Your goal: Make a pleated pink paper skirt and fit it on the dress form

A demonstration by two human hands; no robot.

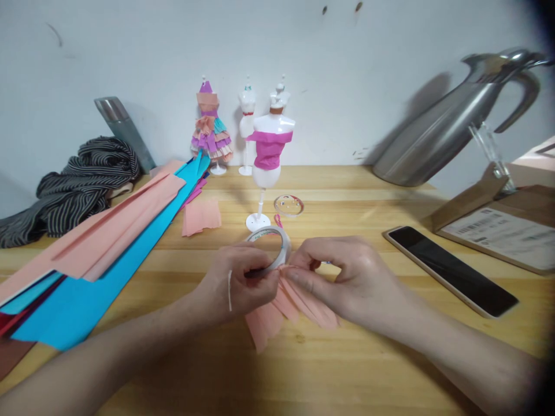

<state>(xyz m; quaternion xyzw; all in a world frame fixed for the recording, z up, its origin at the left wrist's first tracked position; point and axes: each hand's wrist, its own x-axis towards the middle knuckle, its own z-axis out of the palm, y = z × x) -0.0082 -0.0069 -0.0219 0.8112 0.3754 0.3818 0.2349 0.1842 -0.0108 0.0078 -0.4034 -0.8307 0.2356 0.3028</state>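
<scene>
Nearest in my view, at the bottom centre of the frame, I see the bare pale wooden tabletop [195,381], and above it a gathered, fanned-out piece of peach crepe paper [311,301] hanging below the fingers at lower centre. The left hand [240,280] is curled nearly closed, thumb and fingers gripping a white ring-shaped roll of tape [285,245] at the middle of the frame; a thin white strip [230,290] lies across its back. The right hand [347,277], just beside it, has thumb and forefinger pinched together on the paper's gathered top, against the roll's lower edge. At lower left I have long folded sheets of bright blue paper [130,271] with peach paper strips [117,231] on top. A dark-screened phone [453,271] lies at right, near a brown cardboard box [507,231] with a white label. Beyond the hands, left of centre, a small peach rectangle of paper [203,217] lies flat; at centre stands a white miniature dress form [263,177] wrapped in magenta paper [269,153], near a clear round dish [302,207]. Farther back I make out a black-and-white striped cloth [87,179] at left, a miniature form in a ruffled multicoloured dress [212,141] at upper centre-left, and a leaning brushed-steel jug [433,127] at upper right.
</scene>
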